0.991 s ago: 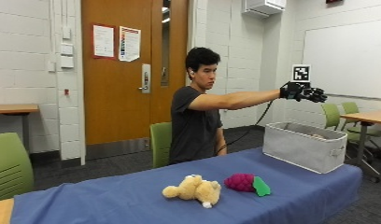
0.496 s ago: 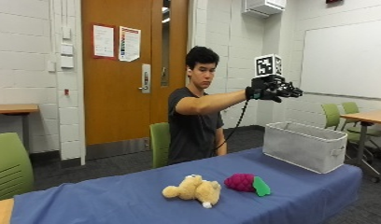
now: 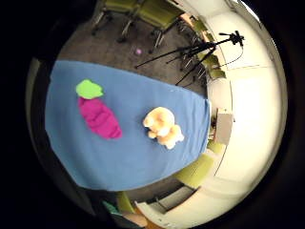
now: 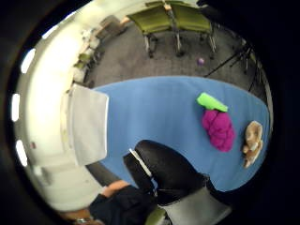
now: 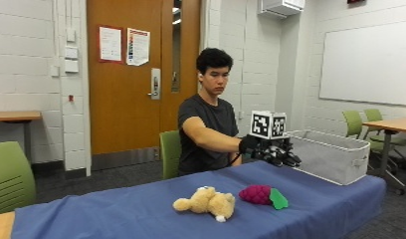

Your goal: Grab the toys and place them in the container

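Hovering above the blue-clothed table [image 5: 123, 214], the gloved right hand [image 5: 272, 152] holds nothing, fingers relaxed, near the magenta plush grapes [image 5: 259, 194] and tan teddy bear [image 5: 206, 201].

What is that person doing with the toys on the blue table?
A person sits behind the blue table with the gloved right hand held above it, holding nothing. The teddy bear and the pink-and-green plush toy lie side by side on the cloth. The grey container stands at the table's end.
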Tool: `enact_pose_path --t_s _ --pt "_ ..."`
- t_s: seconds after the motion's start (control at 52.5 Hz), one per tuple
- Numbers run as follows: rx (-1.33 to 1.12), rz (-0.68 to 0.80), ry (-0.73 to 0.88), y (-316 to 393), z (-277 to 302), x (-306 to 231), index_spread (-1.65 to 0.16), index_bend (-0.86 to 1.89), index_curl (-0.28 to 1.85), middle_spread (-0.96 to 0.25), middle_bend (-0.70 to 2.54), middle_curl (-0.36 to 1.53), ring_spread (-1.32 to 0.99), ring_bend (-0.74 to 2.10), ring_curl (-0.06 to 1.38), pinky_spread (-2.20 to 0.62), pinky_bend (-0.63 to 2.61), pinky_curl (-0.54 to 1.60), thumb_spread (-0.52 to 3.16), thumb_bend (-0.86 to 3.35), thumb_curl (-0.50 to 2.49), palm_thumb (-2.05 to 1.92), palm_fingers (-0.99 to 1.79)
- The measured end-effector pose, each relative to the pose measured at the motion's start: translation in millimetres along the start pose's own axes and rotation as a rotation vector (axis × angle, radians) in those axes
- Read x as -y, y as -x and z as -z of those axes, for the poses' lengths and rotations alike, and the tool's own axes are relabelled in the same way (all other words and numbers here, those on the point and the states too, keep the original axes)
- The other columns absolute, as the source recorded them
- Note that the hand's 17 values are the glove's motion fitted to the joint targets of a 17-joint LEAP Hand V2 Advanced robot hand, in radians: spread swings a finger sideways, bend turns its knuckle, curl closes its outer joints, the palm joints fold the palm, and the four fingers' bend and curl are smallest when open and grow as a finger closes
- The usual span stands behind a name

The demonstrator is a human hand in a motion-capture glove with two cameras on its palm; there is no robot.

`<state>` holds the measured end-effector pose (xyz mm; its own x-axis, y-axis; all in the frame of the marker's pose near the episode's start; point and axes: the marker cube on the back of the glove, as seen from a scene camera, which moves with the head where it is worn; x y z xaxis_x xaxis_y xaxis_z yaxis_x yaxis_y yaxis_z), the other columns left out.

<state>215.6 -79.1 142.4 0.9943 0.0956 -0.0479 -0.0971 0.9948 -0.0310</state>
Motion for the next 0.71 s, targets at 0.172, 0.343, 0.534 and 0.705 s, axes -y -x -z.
enact_pose_path --t_s 0.172,0.343,0.534,0.705 --pt "0.006 -0.026 0.080 -14 -54 2 -0.26 0.18 0.34 -0.07 0.16 0.39 -0.25 0.26 0.20 -0.10 0.67 0.31 1.01 -0.07 0.23 -0.09 -0.11" --pt "0.001 -0.061 0.131 -24 -89 1 -0.26 0.17 0.36 -0.05 0.15 0.36 -0.23 0.17 0.20 -0.09 0.61 0.30 1.01 -0.07 0.22 -0.09 -0.14" --pt "0.031 -0.080 0.160 -31 -109 -3 -0.26 0.18 0.37 -0.04 0.16 0.34 -0.20 0.12 0.17 -0.08 0.57 0.31 1.01 -0.07 0.21 -0.08 -0.17" --pt "0.069 -0.105 0.138 -30 -120 -6 -0.25 0.21 0.40 -0.03 0.14 0.32 -0.19 0.12 0.15 -0.08 0.56 0.32 1.03 -0.03 0.23 -0.03 -0.14"
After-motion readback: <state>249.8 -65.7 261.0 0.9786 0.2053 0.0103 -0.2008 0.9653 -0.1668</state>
